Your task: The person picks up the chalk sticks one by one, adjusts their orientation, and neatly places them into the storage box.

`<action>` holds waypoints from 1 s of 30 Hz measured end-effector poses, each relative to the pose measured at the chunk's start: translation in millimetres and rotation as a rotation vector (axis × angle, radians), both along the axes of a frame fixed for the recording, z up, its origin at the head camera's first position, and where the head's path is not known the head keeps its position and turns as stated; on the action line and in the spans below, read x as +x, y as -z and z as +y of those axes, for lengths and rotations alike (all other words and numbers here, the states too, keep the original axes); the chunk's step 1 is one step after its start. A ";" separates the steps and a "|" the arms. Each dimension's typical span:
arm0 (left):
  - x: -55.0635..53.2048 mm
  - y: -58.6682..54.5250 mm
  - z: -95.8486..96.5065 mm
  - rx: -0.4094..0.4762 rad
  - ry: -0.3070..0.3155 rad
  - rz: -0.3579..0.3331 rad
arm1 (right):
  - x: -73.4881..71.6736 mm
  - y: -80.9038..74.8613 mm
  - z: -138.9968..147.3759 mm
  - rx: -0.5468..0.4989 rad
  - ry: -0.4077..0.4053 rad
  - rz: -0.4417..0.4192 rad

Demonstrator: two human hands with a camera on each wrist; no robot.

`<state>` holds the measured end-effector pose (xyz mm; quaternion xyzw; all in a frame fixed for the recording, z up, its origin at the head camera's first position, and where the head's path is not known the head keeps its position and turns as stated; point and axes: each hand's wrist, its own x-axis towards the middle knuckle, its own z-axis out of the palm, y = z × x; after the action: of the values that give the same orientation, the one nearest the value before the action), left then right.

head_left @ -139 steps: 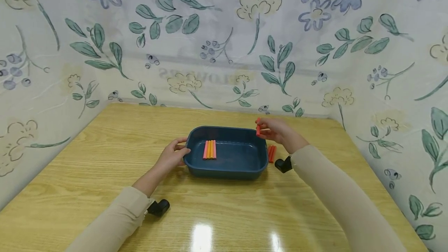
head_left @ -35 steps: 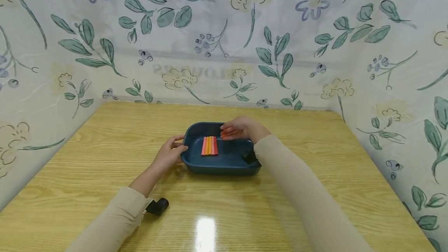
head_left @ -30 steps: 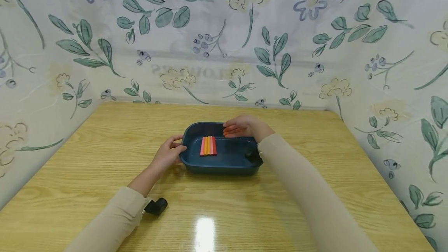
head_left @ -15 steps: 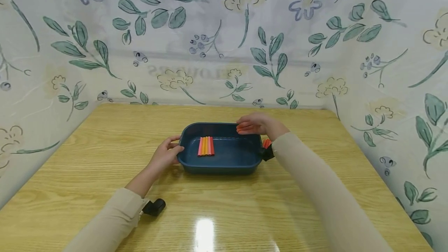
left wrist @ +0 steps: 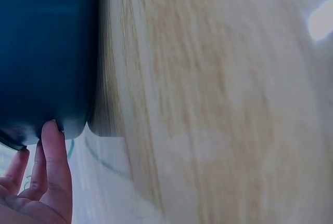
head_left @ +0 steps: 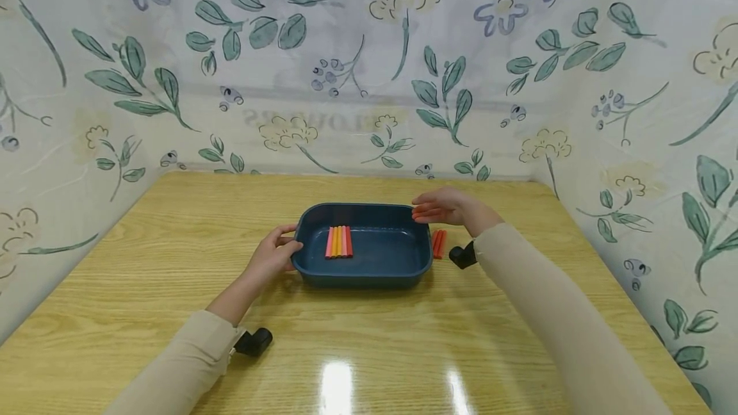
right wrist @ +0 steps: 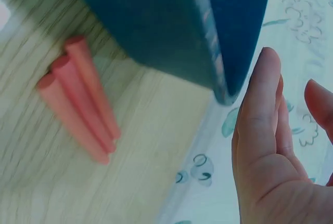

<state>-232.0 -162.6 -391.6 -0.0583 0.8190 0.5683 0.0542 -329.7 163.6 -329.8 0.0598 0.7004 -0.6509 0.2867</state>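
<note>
A dark blue rectangular dish (head_left: 380,277) sits on the table. Its left rim is gripped by my left hand (head_left: 273,248), thumb on the rim and fingers against the outer wall; the left wrist view shows those fingers (left wrist: 54,156) touching the wall. Inside, toward the left, lies a side-by-side row of slim round sticks (head_left: 339,242) in pink, orange and red. Over the dish's back right corner is my right hand (head_left: 450,207), fingers extended, holding nothing. Just outside the right wall, red sticks (right wrist: 78,99) lie together on the table; the right wrist view shows three.
The wooden table (head_left: 369,351) reaches back to a white floral curtain (head_left: 346,69) that closes off the rear and both sides. Black wrist cameras (head_left: 254,342) are strapped at both sleeves. The dish floor right of the stick row is bare.
A red stick that my right hand held earlier now lies at the right end of the row in the dish. That hand has since moved right, toward the rim. My left hand stays put.
</note>
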 end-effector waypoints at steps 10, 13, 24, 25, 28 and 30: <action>1.1 -0.3 -0.2 -0.001 -0.011 -0.002 | 5.7 4.2 23.2 -0.009 0.047 0.006; 1.8 -0.4 -0.3 0.001 -0.009 -0.003 | 8.0 8.3 29.9 -0.014 0.090 -0.007; 2.1 0.5 -0.7 0.018 -0.004 0.008 | 14.6 29.7 45.1 -0.020 0.193 -0.012; 2.3 0.6 -0.5 0.018 -0.004 0.008 | 15.6 31.6 45.8 -0.019 0.199 -0.012; 2.3 0.8 -0.5 0.018 -0.005 0.010 | 18.1 36.9 46.8 -0.021 0.203 -0.005; 2.2 0.7 -0.7 0.020 -0.007 0.012 | 19.4 40.5 47.1 -0.012 0.209 0.006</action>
<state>-229.8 -163.4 -392.4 -0.0573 0.8132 0.5771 0.0480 -310.3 210.7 -370.4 0.1289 0.6872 -0.6816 0.2157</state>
